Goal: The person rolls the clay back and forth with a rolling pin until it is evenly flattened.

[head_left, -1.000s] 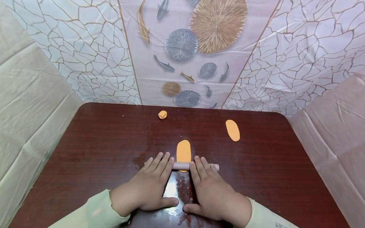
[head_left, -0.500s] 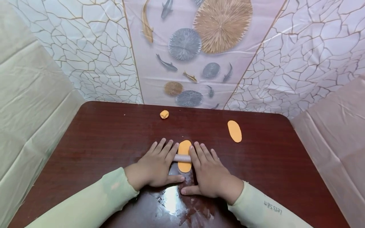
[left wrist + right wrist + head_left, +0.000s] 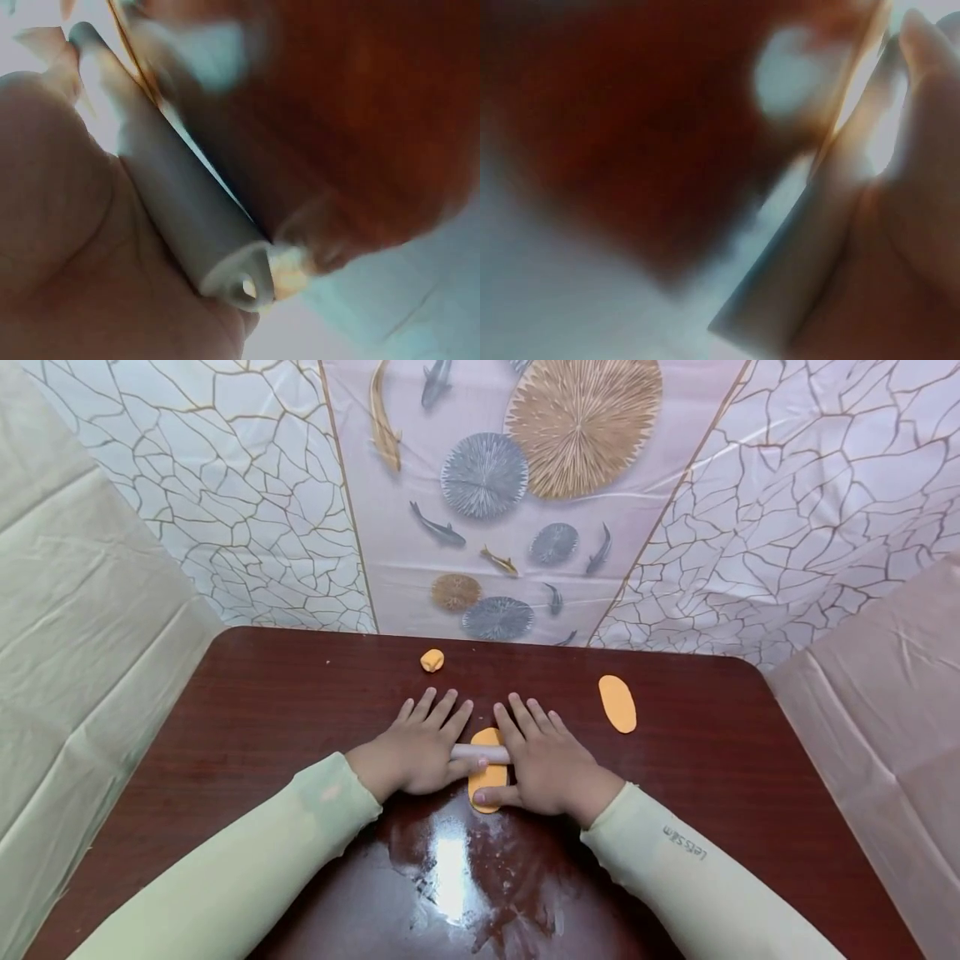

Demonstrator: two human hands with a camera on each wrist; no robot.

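Observation:
A pale rolling pin (image 3: 481,753) with a hollow end lies across a flat orange oval of clay (image 3: 486,779). My left hand (image 3: 422,747) presses flat on the pin's left part, fingers straight and spread. On its right part rests my right hand (image 3: 546,762), also flat with fingers extended. Both thumbs reach over the near half of the oval. The left wrist view shows the roller (image 3: 176,180) lying under the palm. In the right wrist view the same rod (image 3: 810,240) runs along the palm, blurred.
A second flat orange oval (image 3: 617,704) lies at the right of the dark brown table (image 3: 247,760). Near the back edge sits a small orange lump (image 3: 432,661). Patterned curtain (image 3: 487,568) hangs behind, with plain cloth at both sides. Wet-looking smears mark the table's near part.
Both hands have moved forward, away from me, taking the rolling pin from the oval's near end to its far half. The thumbs now lie over the clay. The view has shifted slightly.

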